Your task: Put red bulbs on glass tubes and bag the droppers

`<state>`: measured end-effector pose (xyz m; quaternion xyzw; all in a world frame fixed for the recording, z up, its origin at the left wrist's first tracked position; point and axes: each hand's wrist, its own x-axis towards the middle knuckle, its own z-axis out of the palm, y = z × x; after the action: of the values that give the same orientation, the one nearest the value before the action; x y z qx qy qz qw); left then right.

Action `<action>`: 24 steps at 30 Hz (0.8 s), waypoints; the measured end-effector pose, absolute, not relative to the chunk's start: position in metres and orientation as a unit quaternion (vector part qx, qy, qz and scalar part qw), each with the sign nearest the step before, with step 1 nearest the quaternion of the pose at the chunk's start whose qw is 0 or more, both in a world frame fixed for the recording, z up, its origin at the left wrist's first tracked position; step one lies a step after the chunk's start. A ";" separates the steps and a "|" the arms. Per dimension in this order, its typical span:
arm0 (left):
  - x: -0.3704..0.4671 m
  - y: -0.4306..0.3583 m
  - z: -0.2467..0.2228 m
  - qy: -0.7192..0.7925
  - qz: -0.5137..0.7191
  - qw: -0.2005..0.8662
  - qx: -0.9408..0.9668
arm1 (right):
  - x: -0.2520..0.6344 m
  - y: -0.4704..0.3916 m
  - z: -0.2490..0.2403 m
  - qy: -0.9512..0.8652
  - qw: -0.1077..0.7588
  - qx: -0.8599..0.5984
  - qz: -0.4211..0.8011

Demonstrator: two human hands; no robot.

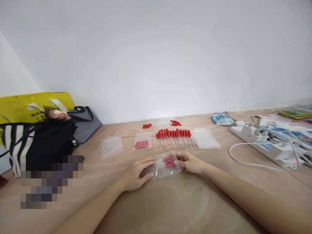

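Observation:
A clear zip bag [159, 172] lies in front of me with several red-bulbed droppers [169, 161] inside, their bulbs toward its right end. My right hand [191, 162] pinches that right end near the bag's mouth. At the other end rests my left hand [137, 172], its fingers stretched out over the bag and its thumb apart. Just beyond, a row of loose droppers [173, 135] with red bulbs and thin clear stems lies side by side. Left of the row is another zip bag [143, 136] holding several droppers.
A stack of flat bags [206, 138] lies right of the row, and another clear bag [111, 146] lies left. Loose red bulbs [147, 125] sit near the wall. A power strip [265, 146] with cables stands right; a black bag [48, 143] and yellow bag [17, 104] stand left.

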<state>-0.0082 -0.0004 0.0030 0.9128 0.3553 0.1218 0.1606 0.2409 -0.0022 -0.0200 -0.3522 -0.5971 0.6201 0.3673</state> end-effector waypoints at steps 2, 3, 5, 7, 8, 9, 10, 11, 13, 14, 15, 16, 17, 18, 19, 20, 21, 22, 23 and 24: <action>-0.009 0.000 0.003 0.358 0.120 0.160 0.912 | 0.248 0.006 -0.022 -0.588 0.365 -0.460 0.556; -0.009 0.000 0.003 0.358 0.120 0.160 0.912 | 0.252 0.011 -0.022 -0.588 0.368 -0.518 0.501; -0.010 0.001 0.002 0.357 0.119 0.160 0.913 | 0.261 0.027 -0.018 -0.604 0.383 -0.601 0.358; -0.011 0.001 0.001 0.358 0.118 0.160 0.912 | 0.269 0.047 -0.010 -0.629 0.403 -0.638 0.188; -0.012 0.001 0.001 0.359 0.116 0.159 0.912 | 0.272 0.058 -0.006 -0.620 0.402 -0.654 0.161; -0.012 0.001 0.000 0.361 0.116 0.158 0.912 | 0.273 0.069 -0.002 -0.613 0.401 -0.664 0.149; -0.012 0.000 0.000 0.363 0.115 0.156 0.911 | 0.272 0.080 0.000 -0.604 0.399 -0.676 0.137; -0.012 0.000 0.000 0.364 0.114 0.155 0.911 | 0.271 0.089 0.002 -0.594 0.396 -0.688 0.128; -0.012 0.000 0.001 0.364 0.113 0.151 0.912 | 0.267 0.106 0.002 -0.572 0.392 -0.712 0.112; -0.012 -0.001 0.001 0.364 0.114 0.150 0.912 | 0.264 0.112 0.000 -0.563 0.389 -0.721 0.108; -0.012 -0.001 0.001 0.364 0.115 0.149 0.912 | 0.261 0.117 -0.001 -0.556 0.386 -0.728 0.107; -0.012 -0.001 0.002 0.363 0.115 0.149 0.912 | 0.259 0.121 -0.003 -0.551 0.384 -0.733 0.109; -0.012 -0.001 0.002 0.364 0.116 0.150 0.912 | 0.258 0.123 -0.004 -0.548 0.383 -0.735 0.113; -0.011 -0.001 0.003 0.364 0.117 0.150 0.912 | 0.257 0.125 -0.004 -0.544 0.385 -0.736 0.118; -0.011 -0.002 0.003 0.365 0.117 0.151 0.911 | 0.258 0.125 -0.003 -0.540 0.389 -0.736 0.123; -0.011 -0.002 0.004 0.365 0.116 0.152 0.911 | 0.259 0.125 -0.002 -0.536 0.397 -0.734 0.127; -0.011 -0.001 0.004 0.366 0.116 0.153 0.911 | 0.261 0.124 0.001 -0.532 0.407 -0.731 0.132; -0.011 -0.001 0.004 0.366 0.116 0.155 0.910 | 0.265 0.121 0.004 -0.528 0.418 -0.726 0.138; -0.011 -0.001 0.004 0.365 0.117 0.156 0.910 | 0.269 0.117 0.008 -0.525 0.431 -0.719 0.147; -0.011 0.000 0.003 0.363 0.119 0.158 0.911 | 0.274 0.113 0.011 -0.523 0.444 -0.710 0.157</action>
<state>-0.0110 -0.0002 0.0031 0.9105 0.3632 0.1189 0.1579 0.2739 0.1126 0.0112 -0.7100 -0.5234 0.1565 0.4444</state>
